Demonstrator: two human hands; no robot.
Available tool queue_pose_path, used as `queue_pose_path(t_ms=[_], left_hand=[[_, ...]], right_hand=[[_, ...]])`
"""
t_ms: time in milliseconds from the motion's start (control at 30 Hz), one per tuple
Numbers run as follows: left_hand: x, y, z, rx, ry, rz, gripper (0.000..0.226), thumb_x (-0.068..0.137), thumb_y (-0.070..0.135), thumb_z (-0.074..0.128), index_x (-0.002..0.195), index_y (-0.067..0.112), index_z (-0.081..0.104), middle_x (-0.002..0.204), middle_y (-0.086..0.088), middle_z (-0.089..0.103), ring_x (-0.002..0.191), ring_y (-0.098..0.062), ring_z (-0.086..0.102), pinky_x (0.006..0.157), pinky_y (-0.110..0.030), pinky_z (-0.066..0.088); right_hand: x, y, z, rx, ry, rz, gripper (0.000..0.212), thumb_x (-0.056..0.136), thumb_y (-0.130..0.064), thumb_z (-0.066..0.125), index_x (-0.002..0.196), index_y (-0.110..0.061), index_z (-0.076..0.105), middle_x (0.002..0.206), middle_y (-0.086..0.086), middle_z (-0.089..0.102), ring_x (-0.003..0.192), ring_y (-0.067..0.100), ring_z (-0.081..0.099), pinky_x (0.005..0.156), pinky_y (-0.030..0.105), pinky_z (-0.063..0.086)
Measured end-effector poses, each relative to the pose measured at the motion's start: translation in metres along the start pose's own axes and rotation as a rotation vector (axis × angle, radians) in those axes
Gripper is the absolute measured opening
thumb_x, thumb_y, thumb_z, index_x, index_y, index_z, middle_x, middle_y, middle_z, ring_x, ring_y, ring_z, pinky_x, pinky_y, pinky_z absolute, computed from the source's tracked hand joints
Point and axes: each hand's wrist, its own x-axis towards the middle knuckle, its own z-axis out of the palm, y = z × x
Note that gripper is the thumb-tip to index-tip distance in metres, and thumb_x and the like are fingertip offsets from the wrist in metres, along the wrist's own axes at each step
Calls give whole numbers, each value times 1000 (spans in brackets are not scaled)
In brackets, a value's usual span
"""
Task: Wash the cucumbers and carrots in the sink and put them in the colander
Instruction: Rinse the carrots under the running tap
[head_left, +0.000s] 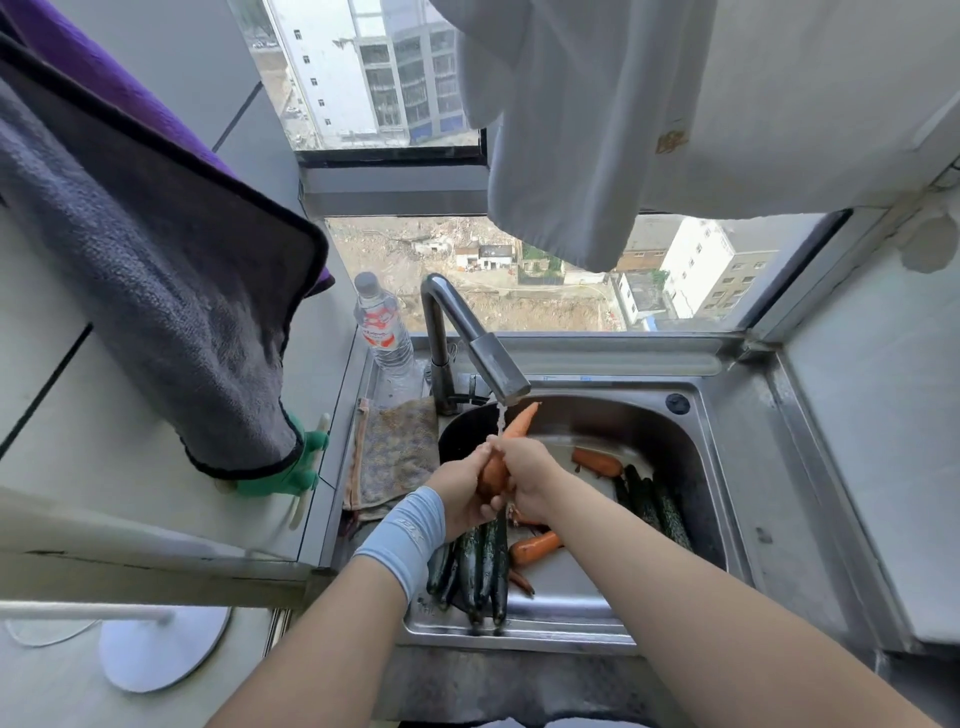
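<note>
Hands: left hand and right hand both wrap the thick end of one carrot, above the basin.
Sink: holds the other vegetables.
Faucet: water falls on the held carrot.
Cucumbers: lie below the hands; probably wet and slippery, best gripped mid-length.
Carrot: seems stiff and light; its thin tip could snap.

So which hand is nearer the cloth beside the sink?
Left. The left hand sits just right of the cloth; the right hand is farther right, across the carrot both grip.
</note>
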Motion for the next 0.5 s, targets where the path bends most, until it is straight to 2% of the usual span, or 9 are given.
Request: queue_pose_path(t_ms=[67, 167, 233, 267, 300, 333, 367, 433, 500], left_hand=[[1, 0, 0, 18, 32, -2, 43, 102, 45, 39, 105, 6, 56, 71, -11, 63, 47, -16, 52, 37, -16, 40], [1, 3, 2, 19, 22, -11, 45, 102, 42, 41, 112, 1, 57, 88, -20, 69, 64, -26, 64, 51, -27, 57], [-1, 7, 5, 81, 40, 21, 41, 102, 36, 45, 112, 0, 60, 97, -24, 69, 73, -31, 68, 63, -36, 62], [-1, 10, 5, 154, 75, 62, 34, 102, 31, 48, 108, 1, 62, 96, -23, 68, 74, -31, 69, 66, -40, 62], [0, 14, 4, 242, 114, 118, 25, 100, 25, 51, 105, 3, 63, 96, -20, 68, 76, -30, 70, 70, -43, 61], [0, 18, 3, 304, 131, 173, 18, 99, 20, 54, 104, 5, 63, 96, -17, 67, 78, -29, 70, 74, -44, 61], [-1, 20, 1, 311, 109, 213, 15, 98, 16, 56, 107, 7, 63, 97, -15, 66, 79, -27, 70, 75, -43, 61], [-3, 21, 1, 228, -10, 245, 21, 95, 10, 60, 115, 8, 64, 99, -13, 67, 82, -24, 69, 73, -35, 61], [-5, 18, 5, 200, -67, 291, 30, 90, 1, 64, 120, 6, 63, 103, -14, 67, 89, -25, 68, 73, -32, 61]], right_hand=[[4, 1, -5, 11, -7, 36, 42, 97, -39, 59, 128, -10, 58, 102, 11, 68, 49, 16, 53, 41, 25, 40], [8, -2, -5, 91, 42, 130, 43, 100, -48, 51, 118, -11, 61, 112, 13, 69, 73, 26, 65, 50, 31, 51], [11, -4, -7, 215, 21, 211, 53, 102, -52, 41, 108, -8, 68, 106, 19, 73, 90, 35, 72, 74, 50, 59], [14, -3, -10, 262, 10, 236, 61, 103, -54, 34, 96, -8, 73, 98, 19, 75, 93, 36, 72, 87, 55, 55], [16, -3, -14, 276, 17, 255, 66, 104, -54, 29, 86, -9, 75, 90, 16, 76, 93, 34, 72, 96, 53, 50], [18, -3, -17, 289, 27, 265, 66, 105, -52, 25, 86, -11, 73, 84, 12, 76, 90, 32, 72, 97, 50, 48], [16, -3, -20, 297, 35, 283, 62, 105, -49, 23, 93, -12, 71, 84, 10, 75, 88, 30, 71, 91, 48, 49], [16, -4, -25, 327, 48, 302, 56, 106, -46, 23, 106, -13, 68, 91, 10, 74, 88, 27, 69, 77, 47, 52], [15, -5, -26, 326, 46, 302, 58, 106, -42, 21, 101, -14, 72, 93, 8, 73, 90, 25, 66, 72, 48, 52]])
